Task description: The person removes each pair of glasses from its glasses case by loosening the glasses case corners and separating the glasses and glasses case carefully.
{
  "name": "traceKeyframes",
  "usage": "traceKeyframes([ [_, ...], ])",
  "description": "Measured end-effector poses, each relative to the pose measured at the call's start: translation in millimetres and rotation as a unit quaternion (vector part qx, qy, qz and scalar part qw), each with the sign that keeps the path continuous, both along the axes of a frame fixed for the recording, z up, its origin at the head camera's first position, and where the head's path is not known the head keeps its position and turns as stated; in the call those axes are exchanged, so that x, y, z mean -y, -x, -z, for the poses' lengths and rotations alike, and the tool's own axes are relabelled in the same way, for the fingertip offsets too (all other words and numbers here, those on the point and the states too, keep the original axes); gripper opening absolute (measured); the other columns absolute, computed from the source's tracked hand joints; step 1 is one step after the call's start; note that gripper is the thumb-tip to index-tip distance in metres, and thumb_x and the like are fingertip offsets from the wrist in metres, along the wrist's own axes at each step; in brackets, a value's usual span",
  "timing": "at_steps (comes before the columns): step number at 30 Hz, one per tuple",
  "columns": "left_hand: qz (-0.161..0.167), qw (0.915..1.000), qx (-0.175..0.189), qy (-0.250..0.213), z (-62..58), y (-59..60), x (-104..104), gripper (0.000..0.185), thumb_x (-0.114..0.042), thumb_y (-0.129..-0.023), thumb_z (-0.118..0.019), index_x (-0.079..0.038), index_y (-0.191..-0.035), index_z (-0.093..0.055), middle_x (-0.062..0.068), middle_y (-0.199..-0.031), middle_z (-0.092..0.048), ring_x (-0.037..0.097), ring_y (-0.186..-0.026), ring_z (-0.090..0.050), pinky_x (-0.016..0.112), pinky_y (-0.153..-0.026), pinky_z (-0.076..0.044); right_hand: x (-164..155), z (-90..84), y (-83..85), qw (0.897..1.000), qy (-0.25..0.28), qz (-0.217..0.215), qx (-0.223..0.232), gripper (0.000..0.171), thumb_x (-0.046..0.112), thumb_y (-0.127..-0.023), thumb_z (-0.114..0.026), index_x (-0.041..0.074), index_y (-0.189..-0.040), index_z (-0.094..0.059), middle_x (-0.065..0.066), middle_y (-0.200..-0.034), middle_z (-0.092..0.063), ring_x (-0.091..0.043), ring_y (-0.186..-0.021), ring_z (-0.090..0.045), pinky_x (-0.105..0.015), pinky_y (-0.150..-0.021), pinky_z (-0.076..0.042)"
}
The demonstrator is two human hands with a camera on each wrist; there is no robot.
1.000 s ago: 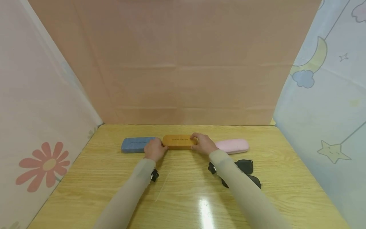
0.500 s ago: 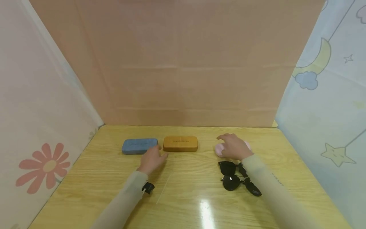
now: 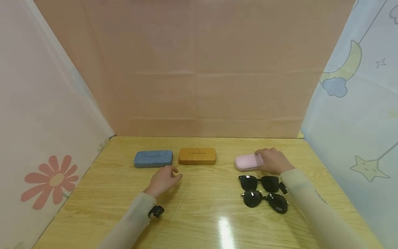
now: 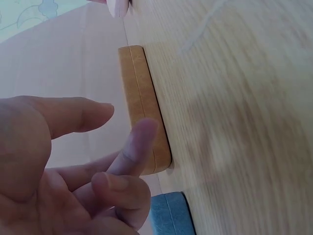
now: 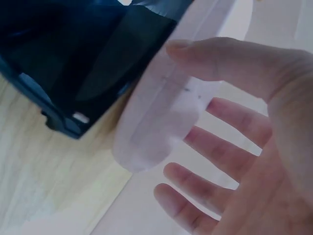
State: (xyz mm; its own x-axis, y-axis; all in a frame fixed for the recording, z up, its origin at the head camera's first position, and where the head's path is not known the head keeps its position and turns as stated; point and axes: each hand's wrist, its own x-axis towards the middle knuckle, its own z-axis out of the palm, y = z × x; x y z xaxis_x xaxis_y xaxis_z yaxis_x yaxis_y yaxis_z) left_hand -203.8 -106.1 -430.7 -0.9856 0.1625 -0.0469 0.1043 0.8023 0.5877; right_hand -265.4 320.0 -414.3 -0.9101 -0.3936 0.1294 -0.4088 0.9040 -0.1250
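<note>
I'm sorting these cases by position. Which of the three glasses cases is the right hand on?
The pink case, the rightmost, just behind the two sunglasses. The right hand covers its right end; blue and orange cases lie untouched.
</note>
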Motion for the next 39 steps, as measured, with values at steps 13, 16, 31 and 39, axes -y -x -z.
traceKeyframes([
  [13, 0.018, 0.9997, -0.008, -0.011, 7.7, -1.7, -0.1, 0.023, -0.025, -0.092, -0.07, -0.004, -0.101, -0.075, 0.001, -0.08, -0.069, 0.011, -0.064, -0.056, 0.031, -0.057, -0.047, -4.3, 8.1, 6.9, 0.997, -0.012, 0.068, 0.028, 0.065, 0.036, -0.065, -0.084, 0.0, -0.116, -0.067, -0.015, -0.094, -0.064, -0.033, -0.083, -0.057, -0.056, -0.069, -0.045],
  [16, 0.022, 0.9996, -0.005, -0.017, 8.5, -1.9, 0.3, 0.022, -0.023, -0.092, -0.071, -0.004, -0.1, -0.075, 0.001, -0.078, -0.068, 0.012, -0.06, -0.056, 0.03, -0.055, -0.047, -3.1, 9.1, 7.4, 0.997, -0.014, 0.07, 0.022, 0.064, 0.037, -0.067, -0.084, -0.001, -0.115, -0.066, -0.015, -0.093, -0.063, -0.032, -0.081, -0.058, -0.055, -0.068, -0.046],
  [31, 0.038, 0.9991, -0.013, -0.016, 12.8, -0.5, -1.4, 0.019, -0.022, -0.092, -0.07, -0.005, -0.097, -0.076, 0.002, -0.086, -0.071, 0.011, -0.069, -0.06, 0.034, -0.063, -0.051, 10.3, 4.0, 1.7, 0.999, -0.004, 0.04, -0.037, 0.059, 0.037, -0.069, -0.084, 0.002, -0.114, -0.069, -0.015, -0.095, -0.062, -0.033, -0.083, -0.059, -0.055, -0.065, -0.048],
  [39, 0.053, 0.9982, -0.021, -0.021, 15.9, -0.2, -1.0, 0.018, -0.02, -0.092, -0.07, -0.004, -0.098, -0.076, 0.002, -0.087, -0.071, 0.01, -0.069, -0.06, 0.034, -0.064, -0.052, 30.6, -2.3, -12.5, 0.998, 0.027, 0.001, -0.056, 0.059, 0.04, -0.071, -0.086, 0.004, -0.115, -0.069, -0.014, -0.099, -0.064, -0.033, -0.086, -0.06, -0.056, -0.068, -0.048],
])
